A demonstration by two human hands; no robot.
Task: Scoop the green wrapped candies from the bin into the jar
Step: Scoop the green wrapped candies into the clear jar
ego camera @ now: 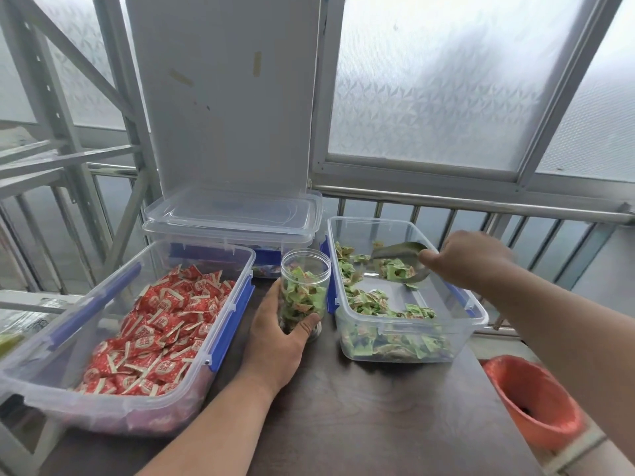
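Right hand (470,261) fingers curled round a loaded metal scoop (400,262) in the green-candy bin (479,312) at the desk's (360,407) right edge, left hand (278,341) gripping the roughly two-thirds-full jar (304,292) alongside, many candies (385,300) left.

Over at nine o'clock on the dark worktop (360,417), a clear bin with blue latches (220,341) sits piled with red wrapped candies (154,331), and up at twelve o'clock behind it there's a lidded clear container (233,221) with a tall white board (226,91) standing upright right behind that. Down at four o'clock, off the worktop's edge, an orange bucket (536,403) sits low, while a grey metal rack (65,132) fills ten o'clock and frosted windows (446,80) above a railing (481,206) span two o'clock.
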